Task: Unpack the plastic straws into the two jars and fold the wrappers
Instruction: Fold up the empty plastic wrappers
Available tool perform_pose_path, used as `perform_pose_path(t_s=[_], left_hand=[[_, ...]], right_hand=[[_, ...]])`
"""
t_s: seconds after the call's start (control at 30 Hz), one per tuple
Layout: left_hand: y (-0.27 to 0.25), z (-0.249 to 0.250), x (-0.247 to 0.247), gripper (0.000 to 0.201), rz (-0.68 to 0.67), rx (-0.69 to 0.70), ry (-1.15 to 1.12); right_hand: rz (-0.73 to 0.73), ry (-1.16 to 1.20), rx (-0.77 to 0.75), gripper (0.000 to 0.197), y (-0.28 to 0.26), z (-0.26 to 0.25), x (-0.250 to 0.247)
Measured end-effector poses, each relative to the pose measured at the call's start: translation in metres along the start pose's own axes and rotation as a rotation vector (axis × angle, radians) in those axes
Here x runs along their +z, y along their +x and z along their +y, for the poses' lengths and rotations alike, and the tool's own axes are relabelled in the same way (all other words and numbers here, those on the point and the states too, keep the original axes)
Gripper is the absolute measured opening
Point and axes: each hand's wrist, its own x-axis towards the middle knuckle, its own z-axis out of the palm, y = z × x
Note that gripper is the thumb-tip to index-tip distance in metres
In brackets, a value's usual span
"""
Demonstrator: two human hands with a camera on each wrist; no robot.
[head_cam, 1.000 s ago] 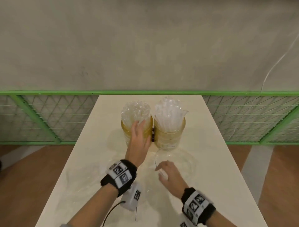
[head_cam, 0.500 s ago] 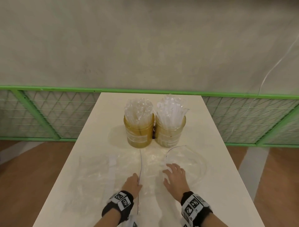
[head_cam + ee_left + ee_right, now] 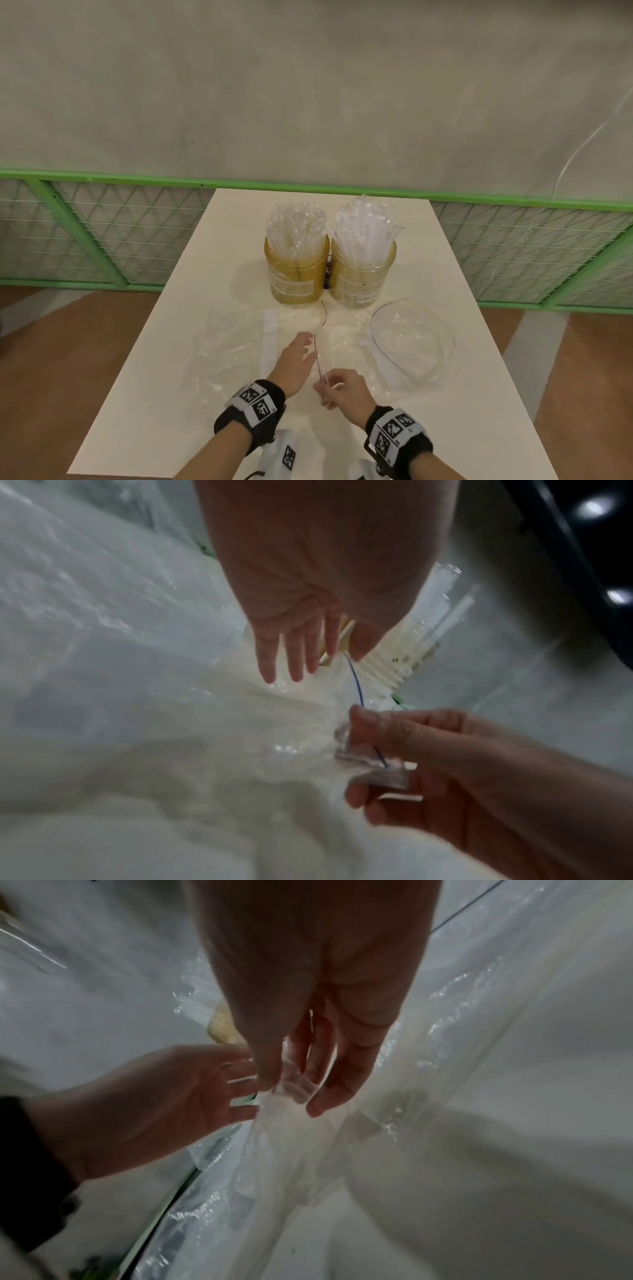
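Two amber jars stand side by side at the back of the white table (image 3: pixel 479 394). The left jar (image 3: pixel 296 274) and the right jar (image 3: pixel 362 275) are both packed with clear straws (image 3: pixel 364 228). Two clear plastic wrappers lie flat in front of them: one on the left (image 3: pixel 236 346), one on the right (image 3: pixel 407 342) with a dark line along its edge. My right hand (image 3: pixel 330 389) pinches a bunched corner of the right wrapper (image 3: pixel 363 753), lifted slightly. My left hand (image 3: pixel 301 346) hovers flat with straight fingers (image 3: pixel 296 653) just beyond it.
A green metal frame with wire mesh (image 3: pixel 102 236) runs behind the table, under a grey wall. Brown wooden floor shows on both sides. A thin white cable (image 3: pixel 582 144) hangs on the wall at the right.
My left hand drew back from the left jar to the near wrappers. My right hand slid left and closed into a pinch on the wrapper's corner.
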Motion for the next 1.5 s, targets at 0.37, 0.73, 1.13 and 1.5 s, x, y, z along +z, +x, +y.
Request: perform_pose_path(t_s=[0.37,0.73,1.13,1.5], left_hand=[[-0.015,-0.075,0.013,0.120,-0.360,-0.026,0.658],[-0.006,-0.100,-0.074,0.062,0.491,-0.772,0.224],[0.008,-0.092,-0.097,0.034,0.771,-0.513,-0.282],[-0.007,-0.065,-0.131,0.012,0.523,-0.169,-0.571]], right_hand=[[0.075,-0.073,0.232,0.057,-0.011,0.022,0.007],[0.003,-0.003,0.189,0.020,-0.010,0.016,-0.010],[0.026,0.226,0.147,0.024,-0.017,0.010,-0.014],[0.063,0.317,0.112,0.020,-0.002,-0.015,-0.029]])
